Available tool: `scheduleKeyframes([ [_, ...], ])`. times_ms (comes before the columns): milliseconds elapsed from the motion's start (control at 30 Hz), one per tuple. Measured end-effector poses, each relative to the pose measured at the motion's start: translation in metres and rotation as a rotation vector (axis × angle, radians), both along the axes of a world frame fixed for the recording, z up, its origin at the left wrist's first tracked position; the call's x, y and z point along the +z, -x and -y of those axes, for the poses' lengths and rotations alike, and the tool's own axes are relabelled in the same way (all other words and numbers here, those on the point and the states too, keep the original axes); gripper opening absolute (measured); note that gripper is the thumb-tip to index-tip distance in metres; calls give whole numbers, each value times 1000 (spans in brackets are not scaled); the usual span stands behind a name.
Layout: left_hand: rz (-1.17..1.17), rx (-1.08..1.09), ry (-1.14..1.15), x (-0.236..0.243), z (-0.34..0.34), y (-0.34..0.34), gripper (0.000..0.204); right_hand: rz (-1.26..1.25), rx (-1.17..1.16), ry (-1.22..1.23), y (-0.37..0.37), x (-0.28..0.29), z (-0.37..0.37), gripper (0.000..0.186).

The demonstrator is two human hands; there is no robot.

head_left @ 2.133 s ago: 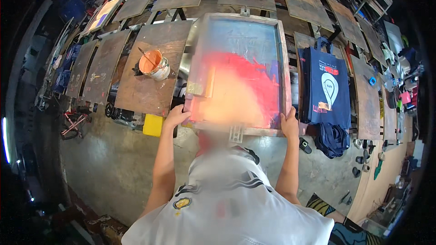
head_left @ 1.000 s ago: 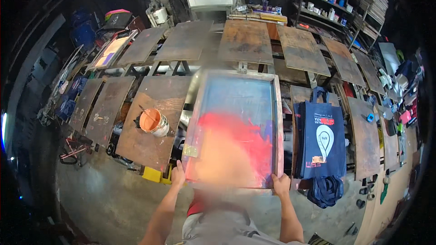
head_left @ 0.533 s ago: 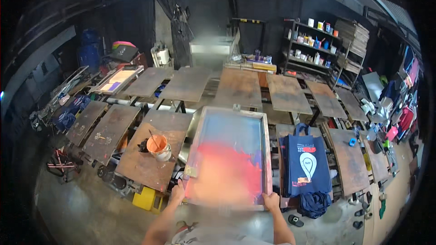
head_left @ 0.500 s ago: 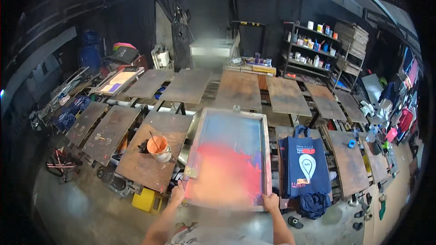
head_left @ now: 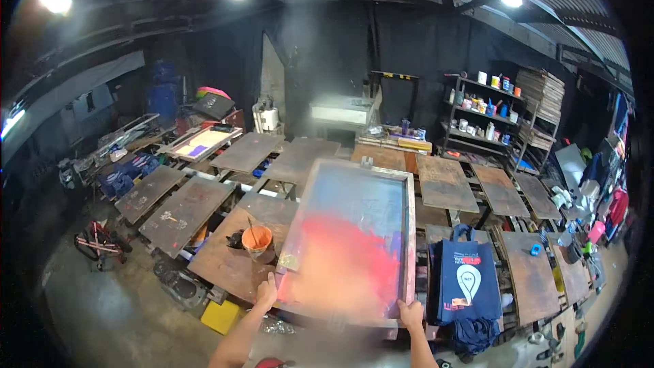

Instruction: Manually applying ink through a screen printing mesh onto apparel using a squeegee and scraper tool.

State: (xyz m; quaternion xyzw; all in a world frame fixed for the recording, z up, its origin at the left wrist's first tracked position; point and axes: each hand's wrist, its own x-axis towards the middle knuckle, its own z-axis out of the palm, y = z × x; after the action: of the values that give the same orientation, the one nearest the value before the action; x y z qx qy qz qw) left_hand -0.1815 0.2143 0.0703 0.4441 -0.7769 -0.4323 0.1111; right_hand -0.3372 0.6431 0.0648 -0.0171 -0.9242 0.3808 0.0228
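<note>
A wooden-edged screen printing frame (head_left: 410, 232) tilts up in front of me. Its mesh is bluish at the far end and smeared with red and orange ink toward me. My left hand (head_left: 266, 292) grips the near left corner, the thumb lying along the edge. At the near right corner my right hand (head_left: 411, 314) is closed round the wood. Left of the frame, a bucket of orange ink (head_left: 259, 242) with a stick in it stands on a brown board (head_left: 225, 259). Navy tote bags (head_left: 470, 300) with a white printed design lie stacked to the right.
Rows of flat printing boards (head_left: 184, 211) extend to both sides and behind the frame. Another screen (head_left: 204, 143) rests at the far left. Shelves of paint pots (head_left: 484, 109) stand at the back right. A yellow stool (head_left: 221, 317) sits on the floor.
My view has tilted upward, so the boards and bucket sit lower in the picture. The screen frame has risen relative to the boards and now overlaps one behind it. Both hands keep their grip.
</note>
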Motion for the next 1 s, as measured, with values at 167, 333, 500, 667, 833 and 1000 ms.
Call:
scheduleKeyframes([
  [167,-136,63,-48,39,21,-19,84,-5,54,66,6,25,31,54],
  [333,-224,162,19,3,91,-71,85,-186,176,130,-18,70,96,60],
  [500,-328,269,191,28,146,-154,84,-207,266,137,-62,83,169,54],
  [667,-244,368,148,41,198,-264,84,-152,404,83,-134,93,258,55],
  [833,-318,521,99,8,249,-393,84,-147,554,131,-192,58,353,52],
  [1000,-181,574,154,-2,268,-522,84,-57,776,240,-259,25,444,50],
])
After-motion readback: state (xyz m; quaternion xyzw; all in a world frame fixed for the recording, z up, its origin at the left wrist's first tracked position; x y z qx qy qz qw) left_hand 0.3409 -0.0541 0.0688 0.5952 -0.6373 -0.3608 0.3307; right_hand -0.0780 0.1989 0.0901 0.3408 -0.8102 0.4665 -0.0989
